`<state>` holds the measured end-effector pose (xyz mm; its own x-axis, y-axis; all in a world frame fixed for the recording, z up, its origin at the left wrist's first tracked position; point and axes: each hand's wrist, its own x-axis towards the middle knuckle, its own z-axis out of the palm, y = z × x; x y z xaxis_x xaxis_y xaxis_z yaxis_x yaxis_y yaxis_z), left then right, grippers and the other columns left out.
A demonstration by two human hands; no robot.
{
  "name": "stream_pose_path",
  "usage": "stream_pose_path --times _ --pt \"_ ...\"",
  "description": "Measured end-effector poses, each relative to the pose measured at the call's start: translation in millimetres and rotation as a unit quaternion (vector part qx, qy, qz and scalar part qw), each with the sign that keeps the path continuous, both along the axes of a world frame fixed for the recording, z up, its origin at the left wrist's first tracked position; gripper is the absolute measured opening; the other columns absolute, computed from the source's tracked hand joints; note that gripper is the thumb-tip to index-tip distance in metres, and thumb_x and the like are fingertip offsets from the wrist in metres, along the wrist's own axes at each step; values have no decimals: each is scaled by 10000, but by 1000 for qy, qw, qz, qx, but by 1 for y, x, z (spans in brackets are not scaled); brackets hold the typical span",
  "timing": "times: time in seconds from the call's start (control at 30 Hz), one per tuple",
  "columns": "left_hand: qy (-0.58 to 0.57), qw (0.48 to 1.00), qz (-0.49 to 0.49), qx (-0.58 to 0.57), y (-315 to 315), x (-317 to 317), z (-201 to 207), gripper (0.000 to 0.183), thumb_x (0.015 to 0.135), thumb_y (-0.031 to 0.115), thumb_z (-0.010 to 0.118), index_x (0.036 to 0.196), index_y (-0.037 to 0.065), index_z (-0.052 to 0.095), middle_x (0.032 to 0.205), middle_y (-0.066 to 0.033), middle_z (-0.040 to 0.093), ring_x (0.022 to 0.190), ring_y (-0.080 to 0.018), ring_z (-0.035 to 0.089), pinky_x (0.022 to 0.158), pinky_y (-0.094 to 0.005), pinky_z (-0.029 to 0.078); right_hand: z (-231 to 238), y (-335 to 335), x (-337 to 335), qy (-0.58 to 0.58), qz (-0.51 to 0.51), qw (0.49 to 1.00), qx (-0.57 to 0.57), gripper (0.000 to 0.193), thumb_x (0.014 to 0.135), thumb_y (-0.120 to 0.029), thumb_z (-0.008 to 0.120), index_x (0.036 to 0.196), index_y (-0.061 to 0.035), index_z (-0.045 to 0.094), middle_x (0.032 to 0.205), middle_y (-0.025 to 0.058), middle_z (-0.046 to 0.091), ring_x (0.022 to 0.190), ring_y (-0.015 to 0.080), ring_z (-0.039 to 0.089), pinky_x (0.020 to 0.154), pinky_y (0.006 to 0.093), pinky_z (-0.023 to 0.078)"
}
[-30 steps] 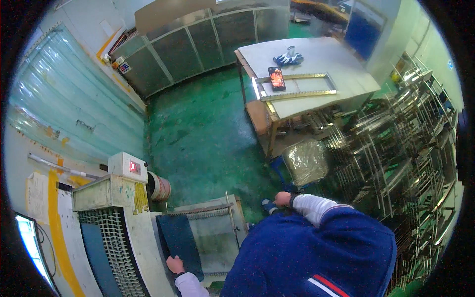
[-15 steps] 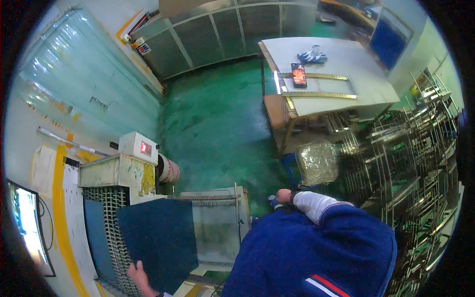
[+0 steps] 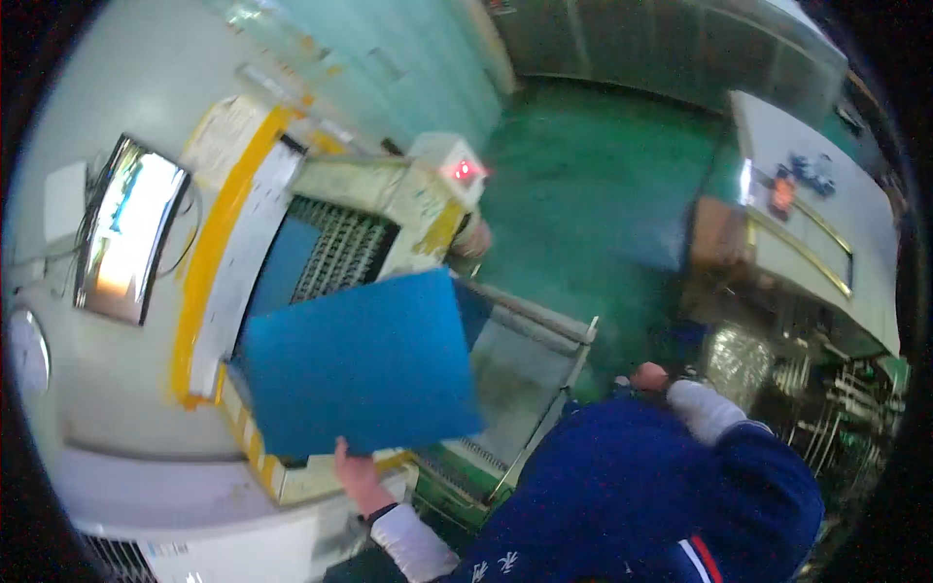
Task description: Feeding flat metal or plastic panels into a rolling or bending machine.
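Note:
A flat, rectangular blue sheet (image 3: 364, 360) is tilted up over the machine's outlet. My left hand (image 3: 358, 478) grips its near edge, thumb on the top face and the other fingers hidden underneath. Another blue sheet (image 3: 290, 262) lies on the conveyor chain (image 3: 340, 248) inside the machine. A dark sheet corner (image 3: 473, 316) shows behind the raised one, over a metal-framed stand (image 3: 520, 364). My right hand (image 3: 649, 377) is low beside my body, away from the sheets. Its fingers are too small and blurred to make out.
A control box (image 3: 449, 167) with red lights sits on the machine's corner. On the wall at left hang a lit screen (image 3: 131, 228) and a round clock (image 3: 29, 352). A white table (image 3: 816, 233) stands at right, with metal racks (image 3: 826, 408) nearer me.
My view has swung left. My left hand, earlier beside the dark-looking sheet, now holds a sheet by its near edge, raised and tilted. My right hand stays low by my body.

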<state>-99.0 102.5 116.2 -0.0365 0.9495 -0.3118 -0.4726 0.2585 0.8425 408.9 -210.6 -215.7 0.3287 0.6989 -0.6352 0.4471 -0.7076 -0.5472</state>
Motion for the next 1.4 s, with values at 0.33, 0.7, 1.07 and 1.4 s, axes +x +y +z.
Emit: stream_pose_path --times 0.33,0.7,1.07,1.4 --pt "-144 989 40 12 -15 44 -34 221 784 90 550 999 84 502 979 -60 548 874 -203 516 729 -353 431 -42 -5 16 -54 152 985 65 199 682 -253 548 753 -81 619 688 102 595 614 256 575 549 371 447" --pt "-154 987 35 -4 96 57 -38 280 873 222 428 996 -29 447 929 -118 533 834 -224 535 738 -323 483 23 -38 5 -14 75 995 70 312 797 -343 443 826 -75 599 780 147 603 693 286 578 637 379 450" --pt "-143 986 -7 -87 136 74 -44 343 878 264 407 1013 -51 425 967 -143 522 885 -241 531 735 -314 489 -4 -76 -4 -14 -76 997 30 337 722 -336 483 736 -30 623 754 168 597 679 319 576 642 394 455" --pt "-138 989 -42 -42 147 86 -54 281 878 244 382 956 3 504 877 -131 581 774 -244 568 665 -333 485 -37 -78 -1 -147 117 981 44 355 750 -352 494 739 -12 599 695 165 581 629 300 548 578 403 432"
